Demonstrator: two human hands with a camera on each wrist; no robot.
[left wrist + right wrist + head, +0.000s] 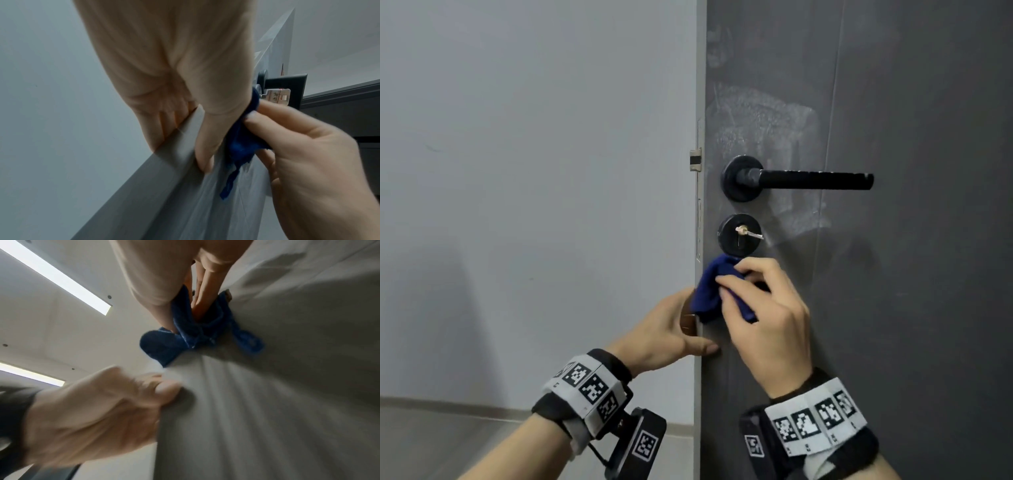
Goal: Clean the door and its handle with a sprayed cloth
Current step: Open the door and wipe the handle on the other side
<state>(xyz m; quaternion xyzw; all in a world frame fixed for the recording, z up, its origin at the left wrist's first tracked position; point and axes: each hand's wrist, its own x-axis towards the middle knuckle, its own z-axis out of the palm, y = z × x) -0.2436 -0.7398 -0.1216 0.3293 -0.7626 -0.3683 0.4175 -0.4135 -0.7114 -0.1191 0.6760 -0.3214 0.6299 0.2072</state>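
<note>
Door: the dark grey door (893, 308) is seen standing ajar, its pale edge at 9 o'clock of the lever; hazy wet smears are spread above and below the handle.
Handle: the black handle (808, 180) is set level, its bar pointing to 3 o'clock from its round base.
Lock: a round lock plate (739, 236) with a key (749, 233) left in it sits at 6 o'clock of the handle.
Cloth: the blue cloth (710, 291) is bunched and pressed to the door face, just at 6 o'clock of the lock, touching its lower rim.
Right hand: the right hand (763, 315) is curled round the cloth, fingertips pinning the wad to the door.
Left hand: the left hand (664, 329) is wrapped round the door edge, thumb on the near face, fingers hidden behind; the door is being steadied.
Handling, cloth: soft, light and damp by the look of it; best gripped as a tight wad so that no loose tail drags, one frayed end being seen to hang free in the left wrist view.
Handling, door: stiff but free to swing, so the brace at the edge is judged necessary.
Handling, handle: hard and ribbed, likely slick when wet; the cloth is best wrapped round the bar.
Risk: the key may be snagged by the cloth.
</note>
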